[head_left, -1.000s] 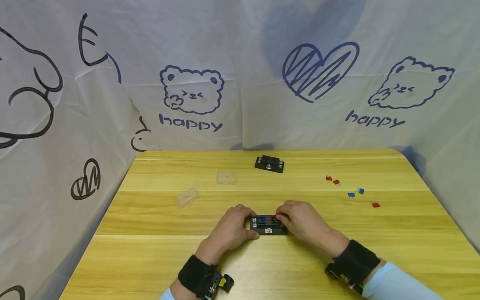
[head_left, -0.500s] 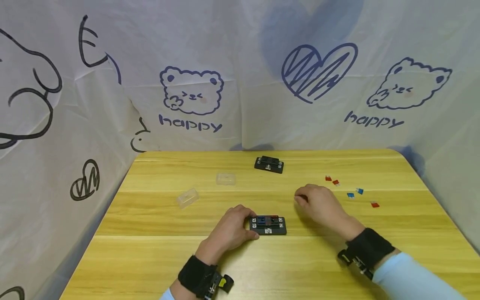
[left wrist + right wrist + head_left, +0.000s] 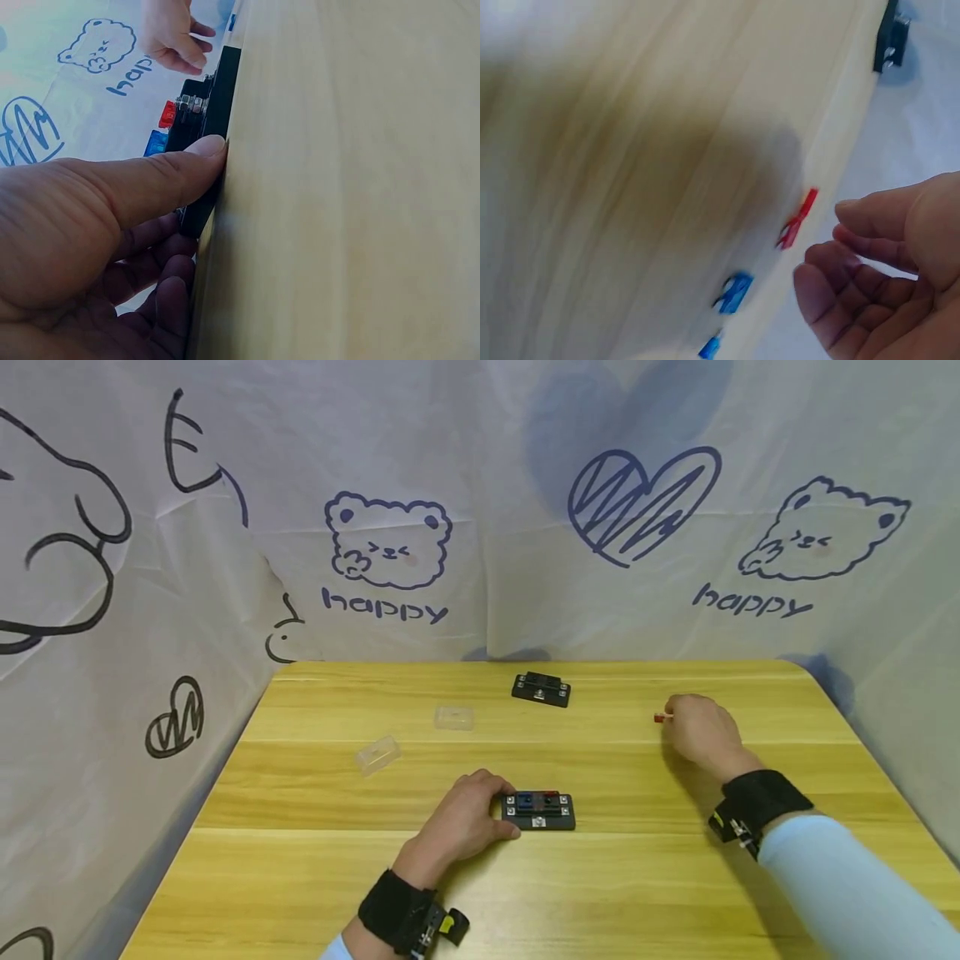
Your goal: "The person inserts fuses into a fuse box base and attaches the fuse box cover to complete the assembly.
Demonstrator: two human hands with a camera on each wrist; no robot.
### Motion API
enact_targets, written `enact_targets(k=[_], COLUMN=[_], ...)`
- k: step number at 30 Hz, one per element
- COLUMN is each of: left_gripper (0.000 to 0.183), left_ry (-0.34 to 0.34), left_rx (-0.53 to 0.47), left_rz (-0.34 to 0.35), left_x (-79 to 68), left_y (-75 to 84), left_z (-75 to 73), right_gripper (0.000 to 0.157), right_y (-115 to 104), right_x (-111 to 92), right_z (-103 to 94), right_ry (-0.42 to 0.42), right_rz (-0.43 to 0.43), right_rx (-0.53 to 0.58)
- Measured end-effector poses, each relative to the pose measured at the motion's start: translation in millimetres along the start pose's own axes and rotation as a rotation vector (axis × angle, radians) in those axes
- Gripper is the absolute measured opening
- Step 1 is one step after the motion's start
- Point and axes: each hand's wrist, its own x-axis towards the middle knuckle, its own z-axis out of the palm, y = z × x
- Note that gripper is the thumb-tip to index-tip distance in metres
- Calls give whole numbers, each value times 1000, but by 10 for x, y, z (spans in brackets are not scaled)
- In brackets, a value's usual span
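Note:
A black fuse block (image 3: 538,821) lies on the table in front of me, blue and red blade fuses seated in its top. My left hand (image 3: 467,818) grips its left end; in the left wrist view the thumb (image 3: 169,176) presses along the base, with fingers behind. Over at the right, my right hand (image 3: 703,733) hovers by the loose red blade fuses (image 3: 787,234), its thumb and fingertips parted and nothing between them. One red fuse (image 3: 660,717) shows beside the fingertips in the head view; the hand and wrist hide the other loose fuses there.
A second black fuse block (image 3: 541,689) stands near the table's far edge. Two clear plastic covers (image 3: 454,718) lie at the back left. Loose blue blade fuses (image 3: 736,292) lie close to the red ones. White cloth with drawings (image 3: 517,568) hangs behind the table.
My right hand has left the front fuse block's right end and moved right and away from me, over to the loose fuses. The left hand and the block have stayed put.

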Motion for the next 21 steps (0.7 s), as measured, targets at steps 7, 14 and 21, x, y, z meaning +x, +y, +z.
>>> enact_targets(k=[7,14,21], left_gripper=[50,50,49], left_ry=[-5,-3,-2], left_rx=[-3,5,-3], left_rz=[2,4,4], left_x=[4,0,-10], left_y=[6,3,18], left_z=[1,-7,-25], right_gripper=[16,18,19], right_y=[130,142,127], right_x=[51,82,100], right_z=[20,60,82], right_ry=[-84,-111,-109], right_rz=[58,82,106], right_rx=[-6,18,50])
